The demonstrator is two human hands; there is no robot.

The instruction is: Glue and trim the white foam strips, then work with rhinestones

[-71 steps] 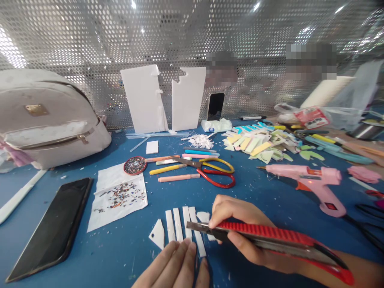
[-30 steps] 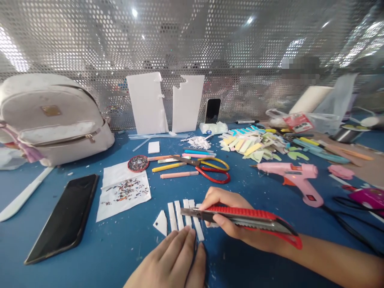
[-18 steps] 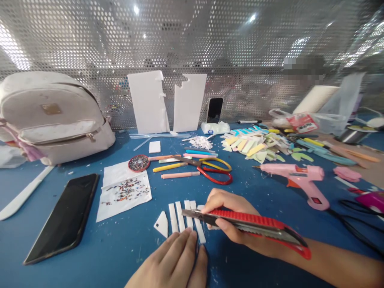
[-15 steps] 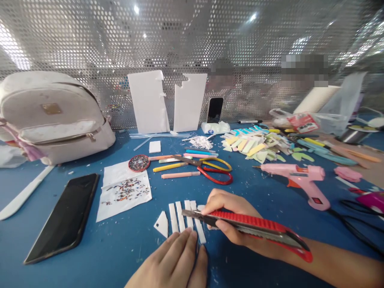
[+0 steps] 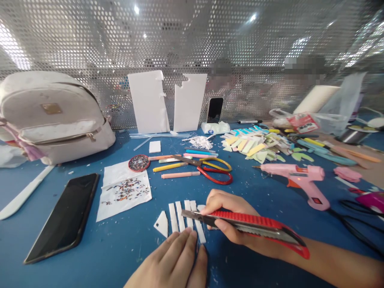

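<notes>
My right hand [image 5: 232, 214] is wrapped round a red utility knife [image 5: 258, 227], its blade tip resting over a row of narrow white foam strips [image 5: 183, 214] on the blue table [image 5: 99, 248]. A small white triangle offcut [image 5: 161, 225] lies just left of the strips. My left hand [image 5: 174, 264] lies flat with fingers together, fingertips pressing the near ends of the strips.
A black phone [image 5: 63, 218] and a white paper with glitter bits [image 5: 126, 192] lie left. Behind the strips are red-and-yellow scissors [image 5: 214, 170] and coloured sticks [image 5: 177, 166]. A pink glue gun [image 5: 297, 178] lies right. A white backpack [image 5: 51, 116] and foam boards [image 5: 166, 102] stand at the back.
The view pulled back and steadied since the earliest frame. Both hands stay at the strips; the knife has barely shifted over the last second.
</notes>
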